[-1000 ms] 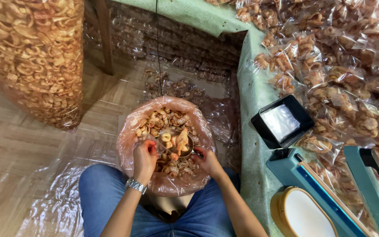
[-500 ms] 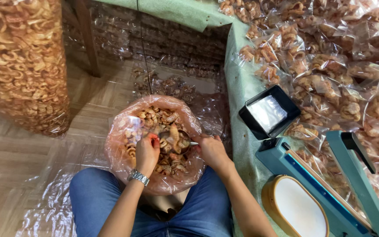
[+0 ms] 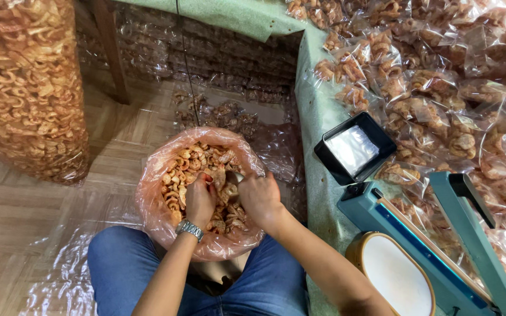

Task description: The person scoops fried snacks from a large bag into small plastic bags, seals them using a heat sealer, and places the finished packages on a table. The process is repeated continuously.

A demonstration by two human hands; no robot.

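A large clear bag (image 3: 153, 199) full of curled, golden-brown fried snacks (image 3: 185, 167) stands between my knees. My left hand (image 3: 200, 199), a metal watch on its wrist, is down inside the bag with its fingers closed on a handful of the snacks. Just to its right, my right hand (image 3: 260, 196) is also at the bag's mouth, closed on what looks like a small clear bag (image 3: 234, 175) held against the snacks. The two hands nearly touch. My fingertips are hidden among the pieces.
A tall clear sack of the same snacks (image 3: 24, 88) stands on the wooden floor at left. On the green-covered table (image 3: 311, 117) at right lie several small packed bags (image 3: 440, 88), a black tray of clear bags (image 3: 355, 149), a teal heat sealer (image 3: 434, 234) and a round white dish (image 3: 393, 275).
My left hand has come down from the bag's near rim into the snacks. My right hand has moved in toward the left one. The view has shifted slightly.
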